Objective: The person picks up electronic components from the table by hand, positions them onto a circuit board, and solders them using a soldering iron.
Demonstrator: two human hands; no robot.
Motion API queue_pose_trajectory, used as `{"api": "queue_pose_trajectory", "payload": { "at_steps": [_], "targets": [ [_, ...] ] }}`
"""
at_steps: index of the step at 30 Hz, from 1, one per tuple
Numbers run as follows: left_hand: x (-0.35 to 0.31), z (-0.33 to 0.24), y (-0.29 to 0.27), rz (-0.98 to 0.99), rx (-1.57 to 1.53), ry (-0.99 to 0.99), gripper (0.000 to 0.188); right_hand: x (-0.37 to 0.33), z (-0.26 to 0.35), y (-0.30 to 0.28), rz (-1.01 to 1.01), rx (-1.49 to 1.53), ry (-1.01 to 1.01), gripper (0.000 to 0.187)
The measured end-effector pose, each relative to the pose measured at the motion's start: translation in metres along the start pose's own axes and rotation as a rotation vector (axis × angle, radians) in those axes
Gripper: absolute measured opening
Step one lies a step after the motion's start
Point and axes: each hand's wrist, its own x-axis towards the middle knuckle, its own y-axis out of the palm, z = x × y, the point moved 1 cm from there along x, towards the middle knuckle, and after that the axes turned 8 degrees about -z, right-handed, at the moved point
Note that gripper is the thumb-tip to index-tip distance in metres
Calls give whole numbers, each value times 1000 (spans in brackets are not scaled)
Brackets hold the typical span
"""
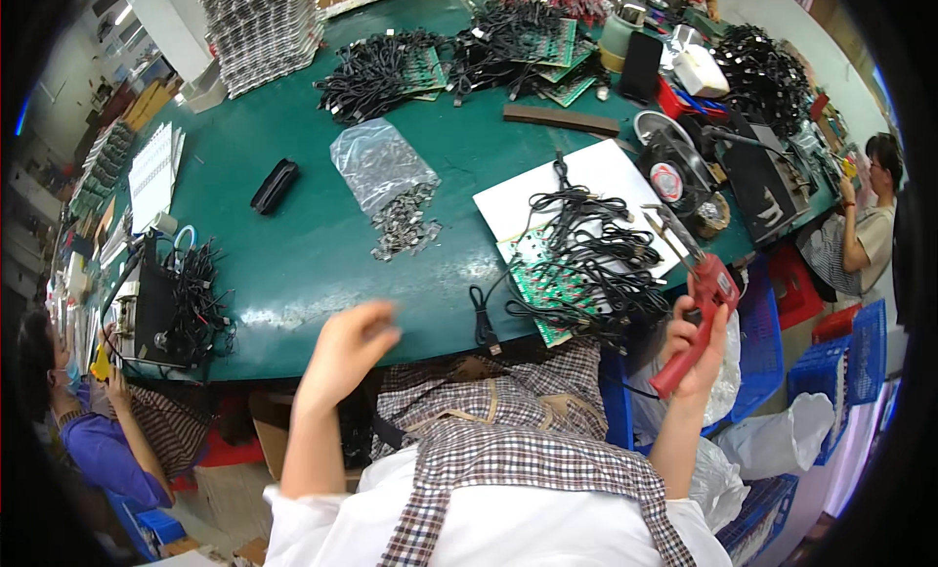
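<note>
My right hand (700, 344) is wrapped round the handle of a red soldering gun (716, 283), its metal tip pointing up and left. Beside that tip lies a heap of black USB cables (611, 259), spread over green circuit boards (547, 282) and a white sheet (498, 197). My left hand (352, 347) hovers at the table's near edge, slightly blurred, thumb and fingers apart with nothing seen between them. Between my left hand and the boards, one coiled cable (484, 318) rests near the edge. Farther off, small metal parts (403, 225) spill from a clear plastic bag (381, 161).
More cables with boards (425, 70) lie along the back of the green table (293, 303). A black case (275, 186) sits left of the bag. At right are a round fan-like device (669, 176) and a black box (767, 186). People work at both sides; blue crates (757, 342) stand below right.
</note>
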Motion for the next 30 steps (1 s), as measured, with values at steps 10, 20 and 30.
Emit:
{"api": "queue_pose_trajectory", "payload": {
  "at_steps": [10, 20, 30],
  "targets": [
    [83, -8, 60, 19, 167, 162, 33, -42, -7, 0, -298, -292, -204, 52],
    [58, -37, 101, 664, -757, -586, 35, -35, -4, 0, -377, -155, -265, 49],
    [109, -108, 139, 817, -1409, -617, 65, -67, 11, -22, -315, 61, -262, 52]
  ]
}}
